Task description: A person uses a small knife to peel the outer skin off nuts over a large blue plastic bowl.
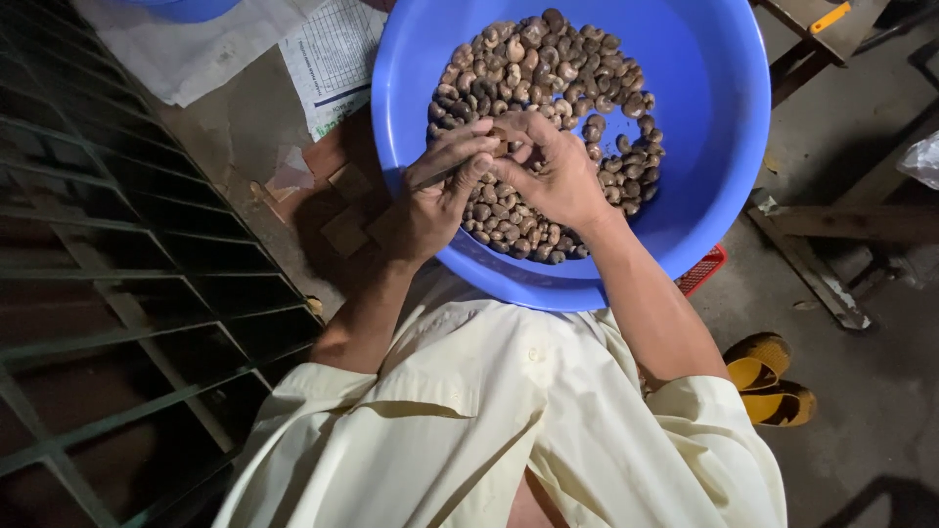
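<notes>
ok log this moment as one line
left hand: grips thin blade | right hand: pinches one nut | both over blue basin of brown nuts

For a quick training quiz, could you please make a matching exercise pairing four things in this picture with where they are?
Things:
1. nuts
2. sandals
3. paper sheet
4. left hand

Places:
A. on the floor, right of the person
B. inside the blue basin
C. holding a thin tool at the basin's near rim
D. lying left of the basin

Pairs: 1-B, 2-A, 3-D, 4-C
</notes>
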